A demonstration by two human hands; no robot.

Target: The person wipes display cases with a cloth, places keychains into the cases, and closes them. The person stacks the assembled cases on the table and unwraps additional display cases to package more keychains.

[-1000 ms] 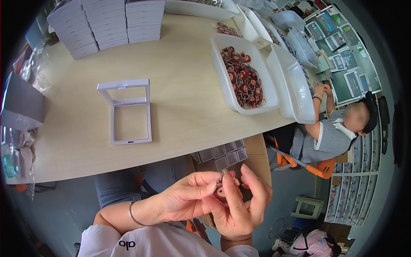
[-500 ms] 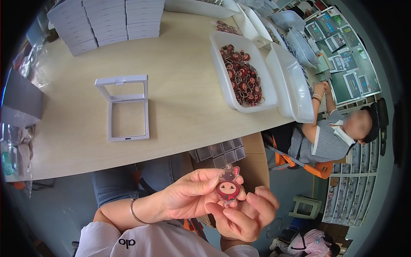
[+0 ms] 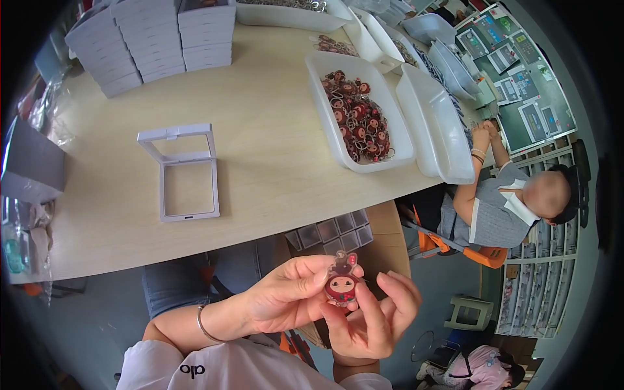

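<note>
A red charm with a printed face (image 3: 341,286) is held up in front of my body, below the table edge. My left hand (image 3: 289,292) pinches its left side between thumb and fingers, with a bracelet on the wrist. My right hand (image 3: 374,318) touches the charm's lower right side with thumb and index finger, its other fingers curled loosely apart. On the table stands an opened white frame (image 3: 189,217), its lid tilted up. A white bin (image 3: 409,146) holds many similar red charms (image 3: 361,123).
Stacks of white boxes (image 3: 153,42) stand at the back left, a grey box (image 3: 32,162) at the left edge. Another white bin (image 3: 435,130) sits at the right. Below the table is a cardboard box (image 3: 390,244) with small compartments. A seated person (image 3: 500,201) works at the far right.
The charm has turned from edge-on to face the camera. My right hand's fingers moved down and away, then came back up against the charm. The view has shifted slightly.
</note>
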